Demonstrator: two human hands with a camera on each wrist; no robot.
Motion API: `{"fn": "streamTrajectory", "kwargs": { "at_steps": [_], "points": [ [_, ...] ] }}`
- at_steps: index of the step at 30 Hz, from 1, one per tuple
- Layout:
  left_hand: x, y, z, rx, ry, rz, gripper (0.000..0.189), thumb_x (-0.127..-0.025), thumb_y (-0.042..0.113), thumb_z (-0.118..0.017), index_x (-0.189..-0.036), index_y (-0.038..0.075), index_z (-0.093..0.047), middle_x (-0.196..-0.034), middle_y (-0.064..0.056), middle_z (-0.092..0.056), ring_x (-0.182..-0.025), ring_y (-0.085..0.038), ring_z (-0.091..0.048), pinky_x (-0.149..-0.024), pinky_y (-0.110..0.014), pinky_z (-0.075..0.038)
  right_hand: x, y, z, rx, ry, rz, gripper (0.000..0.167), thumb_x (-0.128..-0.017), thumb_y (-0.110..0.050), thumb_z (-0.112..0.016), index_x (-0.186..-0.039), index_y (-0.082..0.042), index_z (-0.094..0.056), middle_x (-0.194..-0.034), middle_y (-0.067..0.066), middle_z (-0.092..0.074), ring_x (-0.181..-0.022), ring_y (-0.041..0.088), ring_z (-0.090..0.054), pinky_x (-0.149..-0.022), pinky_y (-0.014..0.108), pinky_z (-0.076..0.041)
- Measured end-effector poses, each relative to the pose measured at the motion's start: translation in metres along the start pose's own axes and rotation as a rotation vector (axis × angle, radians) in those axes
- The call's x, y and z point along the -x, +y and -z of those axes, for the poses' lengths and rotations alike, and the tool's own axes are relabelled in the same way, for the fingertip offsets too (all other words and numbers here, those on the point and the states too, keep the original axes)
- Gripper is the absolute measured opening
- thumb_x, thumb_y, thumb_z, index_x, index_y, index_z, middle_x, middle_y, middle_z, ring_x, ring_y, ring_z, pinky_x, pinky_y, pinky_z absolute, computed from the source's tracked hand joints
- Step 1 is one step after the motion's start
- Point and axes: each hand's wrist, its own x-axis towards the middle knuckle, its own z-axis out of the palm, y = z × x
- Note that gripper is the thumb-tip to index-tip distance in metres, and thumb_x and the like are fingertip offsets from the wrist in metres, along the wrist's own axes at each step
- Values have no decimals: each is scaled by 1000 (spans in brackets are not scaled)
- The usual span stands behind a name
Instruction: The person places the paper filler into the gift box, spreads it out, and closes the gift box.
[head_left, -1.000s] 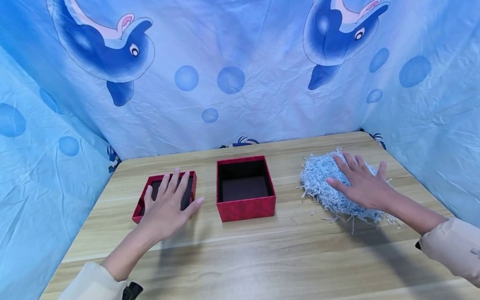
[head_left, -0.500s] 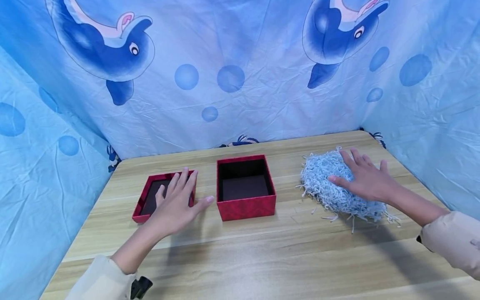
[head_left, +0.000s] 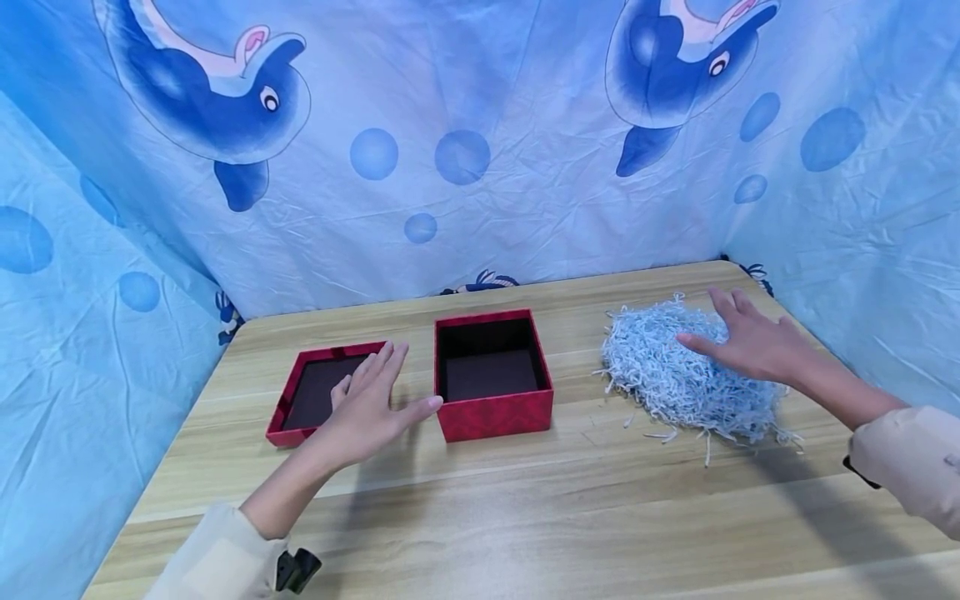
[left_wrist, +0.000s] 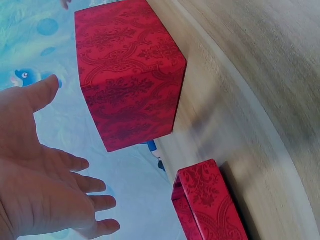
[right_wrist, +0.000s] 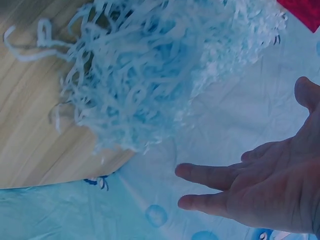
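My left hand (head_left: 369, 418) hovers with spread fingers between a shallow red box lid (head_left: 288, 435) and a deeper red box (head_left: 495, 414). Its thumb tip overlaps the box's near left corner in the head view. Dark lining shows inside both lid and box, and the lid lies with its hollow side up. In the left wrist view the box (left_wrist: 132, 80) has a patterned red surface, and the hand is apart from it. My right hand (head_left: 761, 342), fingers extended, is above the right side of a heap of pale blue shredded paper (head_left: 667, 367). Neither hand holds anything.
All of it stands on a wood-grain table (head_left: 525, 517). Blue fabric (head_left: 420, 92) printed with dolphins hangs behind and at both sides, close to the table's edges. A few loose paper shreds (head_left: 660, 436) lie in front of the heap.
My left hand has moved right, off the lid toward the box, uncovering more of the lid. My right hand has shifted right and slightly back over the shredded paper. Lid, box and paper stay put.
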Motion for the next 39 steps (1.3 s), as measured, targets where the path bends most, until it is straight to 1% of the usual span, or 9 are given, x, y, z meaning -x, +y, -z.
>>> {"fn": "streamTrajectory", "kwargs": {
  "at_steps": [3,6,8,14,18,24,27,30,39],
  "points": [
    [-4,0,-3,27,8,3,98,-84,66,-58,-155,17,-14,-161,-11,-7,-145,-41,-4,-106,-66,-1,-2,6,3,-8,-27,-19,99,-95,-65,-35,-149,2,13,-147,43,7,-126,66,-14,-90,80,-19],
    [-8,2,-6,32,25,-3,97,-83,64,-61,-155,15,-17,-161,-11,-10,-146,-38,-6,-107,-64,-3,-3,13,5,-29,-45,-35,100,-95,-66,-34,-148,1,17,-146,43,11,-124,68,-15,-87,80,-24],
    [-10,4,-7,38,37,-5,96,-83,61,-63,-154,13,-19,-160,-12,-11,-146,-37,-7,-107,-63,-4,-4,16,6,-54,-44,-38,100,-95,-65,-35,-148,1,17,-147,42,11,-126,67,-11,-88,80,-21],
    [-14,8,-11,66,65,3,94,-83,54,-69,-153,10,-23,-159,-14,-17,-144,-40,-14,-106,-63,-8,-8,25,6,-85,-23,-11,96,-96,-61,-38,-150,2,11,-148,41,11,-129,66,-6,-89,80,-19],
    [-15,8,-13,84,76,4,93,-82,52,-71,-152,10,-26,-158,-15,-21,-143,-41,-17,-105,-64,-10,-10,29,6,-101,-16,3,95,-96,-60,-38,-150,2,10,-148,41,10,-130,65,-3,-90,81,-16],
    [-16,11,-15,169,54,25,91,-81,51,-72,-152,13,-27,-158,-12,-20,-144,-39,-14,-108,-67,-10,-11,31,7,-115,-22,12,93,-97,-58,-38,-150,3,9,-149,41,0,-133,61,-1,-93,80,-12],
    [-16,11,-16,219,33,41,91,-81,51,-72,-152,15,-27,-158,-10,-20,-144,-38,-14,-108,-67,-18,-13,34,8,-125,-25,25,92,-98,-55,-39,-150,4,9,-148,42,-2,-133,62,-1,-95,79,-10],
    [-17,12,-17,240,28,42,90,-81,51,-72,-151,17,-28,-158,-10,-21,-144,-38,-14,-106,-66,-26,-14,37,8,-138,-24,36,91,-98,-54,-40,-150,3,10,-148,42,0,-132,63,0,-96,78,-9],
    [-21,9,-20,276,47,31,88,-80,50,-73,-150,16,-31,-155,-9,-26,-142,-34,-23,-105,-61,-33,-16,48,5,-199,-25,50,92,-97,-55,-43,-151,-5,12,-148,40,9,-134,60,7,-94,80,-6]
  ]
}}
